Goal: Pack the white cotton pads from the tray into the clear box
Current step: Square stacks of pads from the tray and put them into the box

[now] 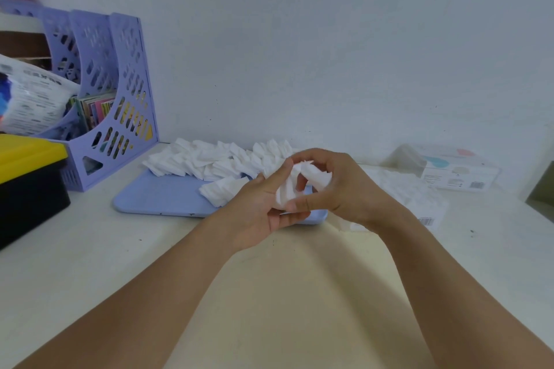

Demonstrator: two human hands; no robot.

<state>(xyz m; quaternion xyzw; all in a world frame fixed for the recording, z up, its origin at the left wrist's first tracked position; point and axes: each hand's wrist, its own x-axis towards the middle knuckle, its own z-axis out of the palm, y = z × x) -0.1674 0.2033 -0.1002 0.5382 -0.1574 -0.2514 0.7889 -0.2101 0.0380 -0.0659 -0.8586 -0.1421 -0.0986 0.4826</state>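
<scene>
White square cotton pads (209, 159), soft and thin, lie heaped along the far half of a flat lilac plastic tray (162, 198); a smaller clump (221, 189) sits near the tray's middle. A short stack of pads (284, 192) is held above the tray's near right corner between both hands. Left hand (263, 213): fingers fairly straight, cradling the stack from below and from the side, thumb up against its top. Right hand (335, 189): fingers curled, pinching a few pads (317, 177) at the upper end. The two-handed hold appears meant to square the loose pads into one block before transfer.

Clear plastic box (413, 192), pale and hard to read against the white desk (90, 263), lies just right of the hands and seems already to hold some pads; its exact rim cannot be made out. A clear lid or second pack with printed labels (449, 168) rests behind it by the wall.

Edges and room: the way from hands to box is short and unobstructed. On the left stand a perforated lilac file rack (120, 99) and a black bin with yellow lid (27, 183), well apart from the work. The tray's near half is bare, and open desk lies in front.
</scene>
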